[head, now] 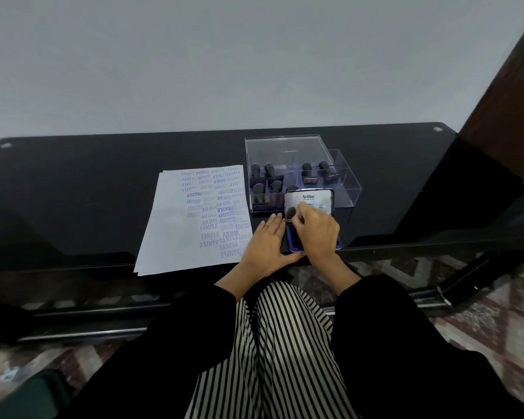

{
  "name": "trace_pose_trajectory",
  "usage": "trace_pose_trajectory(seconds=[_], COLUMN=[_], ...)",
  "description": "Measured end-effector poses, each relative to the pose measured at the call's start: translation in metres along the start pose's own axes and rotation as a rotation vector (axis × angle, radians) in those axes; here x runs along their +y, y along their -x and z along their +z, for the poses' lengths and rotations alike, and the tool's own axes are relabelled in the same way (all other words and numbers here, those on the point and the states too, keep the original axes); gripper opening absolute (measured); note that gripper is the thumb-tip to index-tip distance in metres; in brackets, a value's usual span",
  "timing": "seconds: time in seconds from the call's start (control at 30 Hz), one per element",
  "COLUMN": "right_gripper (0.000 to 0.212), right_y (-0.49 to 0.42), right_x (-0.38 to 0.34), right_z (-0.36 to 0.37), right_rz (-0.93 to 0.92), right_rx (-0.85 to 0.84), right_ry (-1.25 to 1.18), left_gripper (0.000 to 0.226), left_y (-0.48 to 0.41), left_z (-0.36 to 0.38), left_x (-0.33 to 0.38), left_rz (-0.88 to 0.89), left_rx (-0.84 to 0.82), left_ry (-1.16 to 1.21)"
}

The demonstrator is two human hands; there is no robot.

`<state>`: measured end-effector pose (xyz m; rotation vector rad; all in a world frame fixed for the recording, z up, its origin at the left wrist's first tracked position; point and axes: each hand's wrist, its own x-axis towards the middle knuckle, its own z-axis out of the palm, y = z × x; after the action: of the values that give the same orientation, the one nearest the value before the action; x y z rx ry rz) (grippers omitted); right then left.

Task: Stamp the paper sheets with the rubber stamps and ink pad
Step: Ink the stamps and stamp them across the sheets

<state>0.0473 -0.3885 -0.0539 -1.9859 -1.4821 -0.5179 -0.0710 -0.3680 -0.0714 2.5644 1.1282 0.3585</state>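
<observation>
Rubber stamp (pixel 291 213), handle angled away past the right fingers (pixel 303 212) pinching it, sits over the ink pad (pixel 291 241); left fingers (pixel 273 222) lie flat alongside.

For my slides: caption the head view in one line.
Right hand holds a stamp at the open ink pad; left hand rests beside it.

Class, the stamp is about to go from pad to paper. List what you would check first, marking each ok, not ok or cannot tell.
1. Lid of the ink pad raised: ok.
2. The right hand grips a stamp over the pad: ok.
3. The left hand lies flat beside the pad: ok.
4. Face of the stamp inked: cannot tell, it is hidden under the hand.
5. Blank space on the paper sheets: ok, the left part is unstamped.
</observation>
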Motion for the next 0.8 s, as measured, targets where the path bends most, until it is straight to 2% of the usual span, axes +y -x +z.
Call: trace_pose_trajectory(seconds=[0.47,0.67,0.8], right_gripper=[0.036,0.038,0.034], right_y=[0.0048,0.0016,-0.0026], right_x=[0.0019,-0.0005,-0.0008], right_z=[-0.0051,-0.0069,-0.0059], right_rz=[-0.02,0.005,0.026], right_rx=[-0.008,-0.051,-0.131], right_ry=[-0.027,-0.017,-0.03], left_gripper=[0.088,0.089,0.097], left_y=[-0.0017,-0.001,-0.001], left_z=[0.0026,0.0027,0.0036], left_x=[-0.0013,-0.0017,-0.0025], left_rz=[-0.01,-0.007,-0.005], left_rx=[0.009,0.011,0.062], left_ry=[-0.004,-0.005,0.012])
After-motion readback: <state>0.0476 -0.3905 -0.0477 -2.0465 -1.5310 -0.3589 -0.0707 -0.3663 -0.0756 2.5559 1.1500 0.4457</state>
